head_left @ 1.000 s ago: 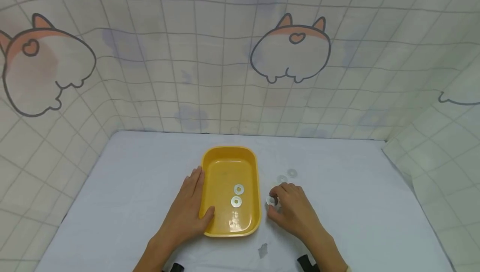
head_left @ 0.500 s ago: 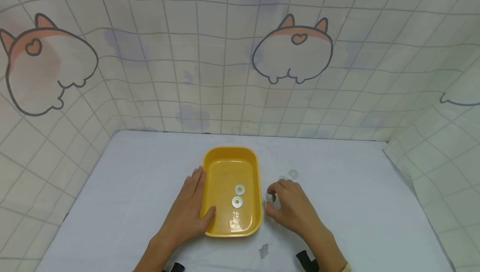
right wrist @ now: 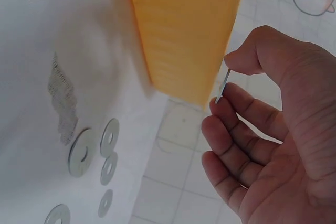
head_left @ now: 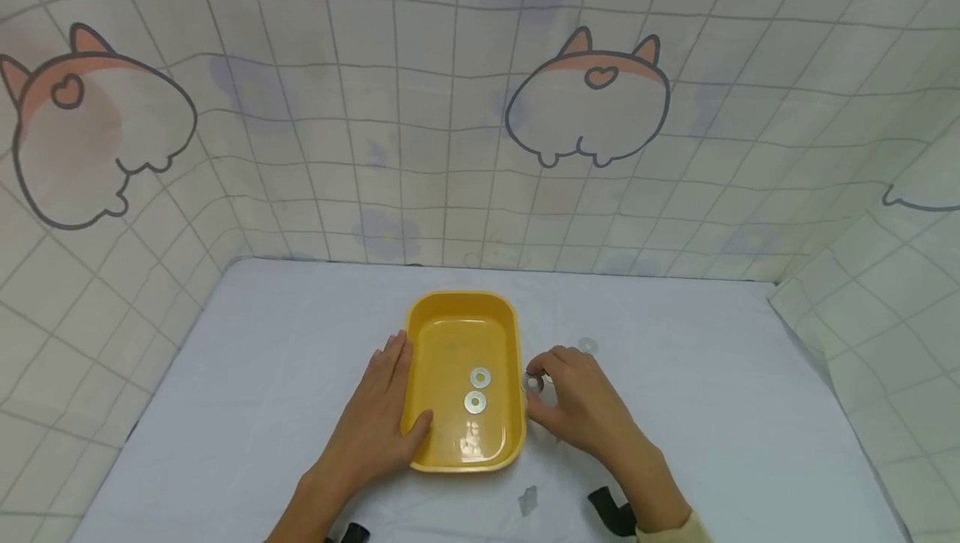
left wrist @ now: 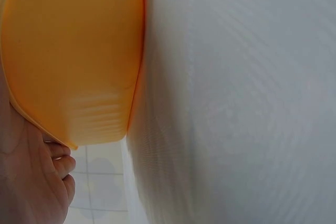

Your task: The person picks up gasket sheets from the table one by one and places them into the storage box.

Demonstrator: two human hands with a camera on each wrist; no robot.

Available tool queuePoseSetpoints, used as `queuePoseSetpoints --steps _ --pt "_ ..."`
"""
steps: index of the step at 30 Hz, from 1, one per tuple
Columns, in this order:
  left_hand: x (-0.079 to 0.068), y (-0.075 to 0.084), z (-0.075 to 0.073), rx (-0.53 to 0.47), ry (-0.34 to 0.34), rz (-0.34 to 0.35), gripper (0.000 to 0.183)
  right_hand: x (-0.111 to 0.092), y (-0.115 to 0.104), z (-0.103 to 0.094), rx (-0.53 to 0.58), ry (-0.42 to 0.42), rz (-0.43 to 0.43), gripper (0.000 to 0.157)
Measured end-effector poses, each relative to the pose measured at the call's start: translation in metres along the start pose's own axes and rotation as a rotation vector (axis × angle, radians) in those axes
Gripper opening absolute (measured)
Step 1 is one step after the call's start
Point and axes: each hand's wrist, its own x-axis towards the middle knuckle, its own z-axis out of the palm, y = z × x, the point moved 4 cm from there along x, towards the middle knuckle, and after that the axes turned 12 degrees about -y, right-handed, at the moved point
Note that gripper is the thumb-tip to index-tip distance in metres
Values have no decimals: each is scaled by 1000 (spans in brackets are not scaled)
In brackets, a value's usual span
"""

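A yellow rectangular tray (head_left: 448,343) stands on the white-covered table, with two flat metal washers (head_left: 475,402) lying on its floor. My left hand (head_left: 375,418) rests along the tray's left rim, fingers straight and thumb over the edge. Between thumb and fingertips, my right hand (head_left: 588,406) pinches a washer (head_left: 533,382) just beside the tray's right rim. The right wrist view has this washer (right wrist: 223,83) edge-on, raised off the table near the top of the tray wall (right wrist: 181,30). Several more washers (right wrist: 82,152) lie flat on the cloth, mostly hidden by the right hand in the head view.
A small grey patch (head_left: 528,500) marks the white cloth (head_left: 712,393) in front of the tray. Behind and at both sides hangs a tile-patterned curtain (head_left: 420,135) with cartoon animals. Black straps (head_left: 615,513) show near both wrists.
My right hand has lifted the pinched washer from the table and brought it slightly left and away from me, up to the tray's right rim. The left hand keeps its place on the tray.
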Motion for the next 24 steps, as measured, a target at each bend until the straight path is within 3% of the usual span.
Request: queuePoseSetpoints --steps 5,14,24 --pt "1 0 -2 8 32 21 97 5 -7 -4 15 -2 -23 25" --pt "0 -1 -4 -19 16 18 96 15 -24 -8 35 21 -131 24" --pt "-1 0 -1 -8 14 11 96 22 -36 -9 -25 24 -178 24"
